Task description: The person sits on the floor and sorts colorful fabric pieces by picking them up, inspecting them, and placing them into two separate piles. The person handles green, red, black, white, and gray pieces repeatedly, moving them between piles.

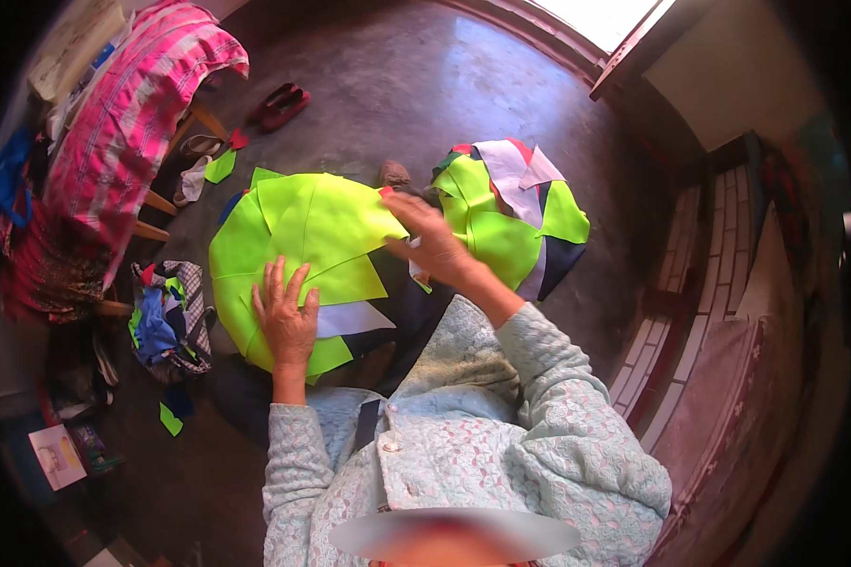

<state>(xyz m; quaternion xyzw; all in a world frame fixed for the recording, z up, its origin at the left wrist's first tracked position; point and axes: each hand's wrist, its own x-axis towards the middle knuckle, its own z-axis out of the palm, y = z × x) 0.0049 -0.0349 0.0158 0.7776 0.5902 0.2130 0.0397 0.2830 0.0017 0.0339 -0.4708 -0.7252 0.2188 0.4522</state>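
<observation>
Neon yellow-green fabric pieces (326, 217) lie layered in a broad round pile in front of me. My left hand (288, 317) rests flat on the near part of this pile, fingers spread. Beside its fingers a pale lilac piece (350, 318) and a dark navy piece (367, 342) stick out from under the yellow-green. My right hand (432, 238) is at the pile's right edge, fingers stretched out and thumb apart. A small red bit shows at its fingertips. Beyond that hand sits a second heap (496, 236) of yellow-green, lilac, navy and red pieces.
At the left, a pink checked cloth (128, 132) covers furniture with wooden legs. A checked bag (170, 321) of scraps stands below it. Dark red shoes (279, 107) lie on the floor farther off. A slatted bench (681, 293) runs along the right.
</observation>
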